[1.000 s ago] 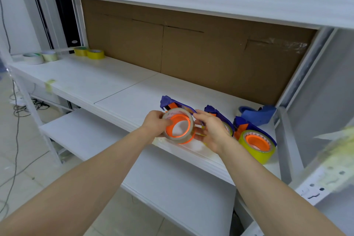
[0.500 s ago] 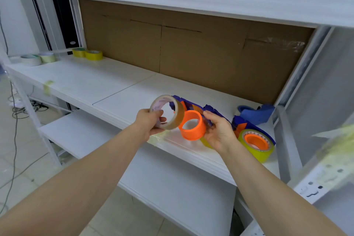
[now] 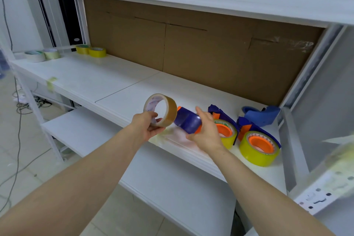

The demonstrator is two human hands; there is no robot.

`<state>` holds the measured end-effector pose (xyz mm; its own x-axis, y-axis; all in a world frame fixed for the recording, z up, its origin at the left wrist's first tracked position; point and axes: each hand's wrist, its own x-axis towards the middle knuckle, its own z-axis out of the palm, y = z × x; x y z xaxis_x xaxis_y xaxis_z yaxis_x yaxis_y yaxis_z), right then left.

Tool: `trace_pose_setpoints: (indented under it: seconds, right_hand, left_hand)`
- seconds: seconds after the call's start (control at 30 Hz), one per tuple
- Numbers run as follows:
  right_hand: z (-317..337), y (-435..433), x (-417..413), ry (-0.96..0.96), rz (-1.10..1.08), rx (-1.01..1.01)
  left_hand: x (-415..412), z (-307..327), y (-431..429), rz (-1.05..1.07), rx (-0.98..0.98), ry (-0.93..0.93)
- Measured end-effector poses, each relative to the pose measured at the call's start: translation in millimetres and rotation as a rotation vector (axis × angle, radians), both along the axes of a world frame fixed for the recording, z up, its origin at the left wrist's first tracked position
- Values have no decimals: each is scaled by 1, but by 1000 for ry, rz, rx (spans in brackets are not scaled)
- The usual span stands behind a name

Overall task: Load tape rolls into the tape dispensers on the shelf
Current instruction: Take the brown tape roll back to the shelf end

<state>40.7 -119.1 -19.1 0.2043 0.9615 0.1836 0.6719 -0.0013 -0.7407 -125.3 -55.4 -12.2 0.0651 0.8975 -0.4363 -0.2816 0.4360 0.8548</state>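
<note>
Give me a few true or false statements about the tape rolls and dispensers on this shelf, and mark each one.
1. The left hand holds a brown roll. True.
2. The right hand holds nothing. False: it grips a blue dispenser.
3. Two yellow rolls sit in dispensers on the shelf. True.
4. The brown roll is loaded on the blue dispenser. False: it is off the dispenser, in the left hand.
5. All the rolls are at the shelf's right end. False: four rolls lie at the far left.
</note>
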Motion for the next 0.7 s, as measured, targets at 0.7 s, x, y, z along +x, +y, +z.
trace_pose_setpoints:
  seconds: [0.7]
  right_hand:
    - [-34, 2, 1, -480, -44, 85]
  left_hand:
    - [-3, -14, 6, 2, -46, 21]
